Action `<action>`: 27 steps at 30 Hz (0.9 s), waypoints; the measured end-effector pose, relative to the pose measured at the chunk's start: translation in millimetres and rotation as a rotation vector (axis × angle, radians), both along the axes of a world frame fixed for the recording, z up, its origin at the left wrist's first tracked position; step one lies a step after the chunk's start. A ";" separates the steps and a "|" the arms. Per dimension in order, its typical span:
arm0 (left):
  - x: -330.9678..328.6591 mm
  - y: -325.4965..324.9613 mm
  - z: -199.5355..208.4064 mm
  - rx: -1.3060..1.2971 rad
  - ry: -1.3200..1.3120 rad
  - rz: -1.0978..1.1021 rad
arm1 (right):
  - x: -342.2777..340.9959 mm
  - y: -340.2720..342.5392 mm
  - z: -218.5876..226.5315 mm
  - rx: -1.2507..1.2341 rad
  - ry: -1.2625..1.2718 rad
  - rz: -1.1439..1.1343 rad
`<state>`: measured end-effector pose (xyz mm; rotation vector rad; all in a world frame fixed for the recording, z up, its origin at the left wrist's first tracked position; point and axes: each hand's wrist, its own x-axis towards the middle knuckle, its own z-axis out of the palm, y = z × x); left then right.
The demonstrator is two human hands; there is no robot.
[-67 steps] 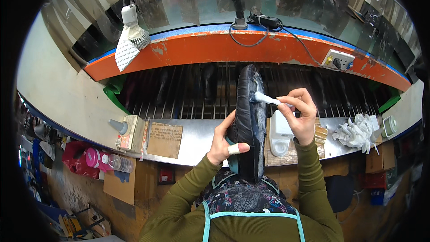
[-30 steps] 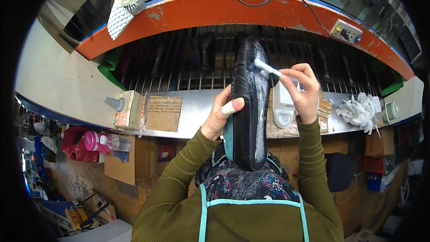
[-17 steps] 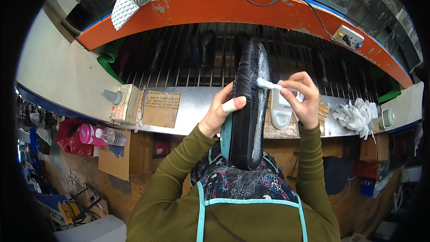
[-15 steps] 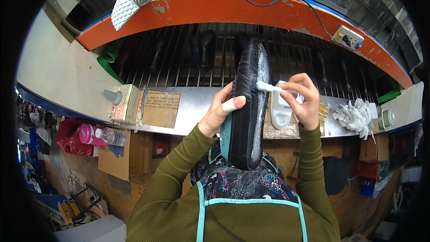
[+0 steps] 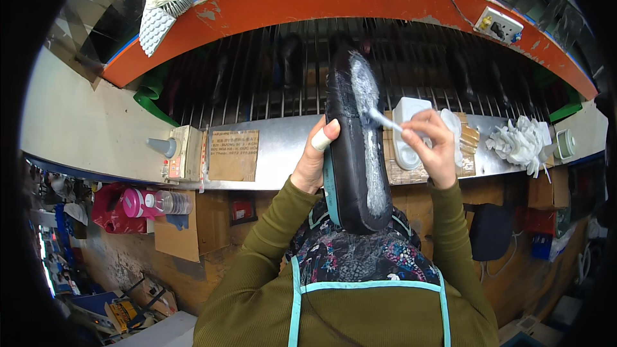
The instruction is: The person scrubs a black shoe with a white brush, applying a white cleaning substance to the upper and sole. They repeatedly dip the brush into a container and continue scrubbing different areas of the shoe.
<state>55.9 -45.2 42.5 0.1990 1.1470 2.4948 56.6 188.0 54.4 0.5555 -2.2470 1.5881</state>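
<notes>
A black shoe upper (image 5: 351, 173), stretched over a teal shoe last (image 5: 330, 186), is held upright in front of my chest by my left hand (image 5: 312, 157). My left thumb, wrapped in white tape, presses on its side while the other fingers are hidden behind. Its underside faces right and bears a whitish wet-looking coat. Between its thumb and fingers, my right hand (image 5: 434, 144) pinches a small white brush (image 5: 387, 121). The brush's blurred tip touches the coated underside near the middle. Behind that hand stands a white plastic container (image 5: 405, 148) on cardboard.
Past the metal ledge (image 5: 283, 148), a rack of rods (image 5: 250, 90) carries several dark shoes under an orange beam (image 5: 276, 6). White crumpled cloths (image 5: 519, 144) lie at the right. A box with a grey cone (image 5: 183, 151) and a cardboard piece (image 5: 233, 155) sit at the left.
The shoe has turned so more of its coated underside shows. The brush tip has shifted slightly down and stays against it. The whole view has shifted a little.
</notes>
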 end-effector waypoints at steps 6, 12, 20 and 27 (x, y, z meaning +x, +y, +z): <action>0.1 2.6 -7.2 -0.096 0.002 0.142 | 51.9 -2.2 -22.4 -0.311 -0.339 0.028; 2.4 9.6 -5.4 -0.136 0.016 0.174 | 57.2 -13.4 -26.1 -0.206 -0.227 -0.140; 2.1 10.2 -5.0 -0.273 0.086 0.175 | 36.8 -21.8 -16.1 -0.111 -0.093 -0.246; -0.3 5.3 -3.5 -0.302 0.123 0.174 | 23.6 -23.0 -7.5 0.050 0.083 -0.350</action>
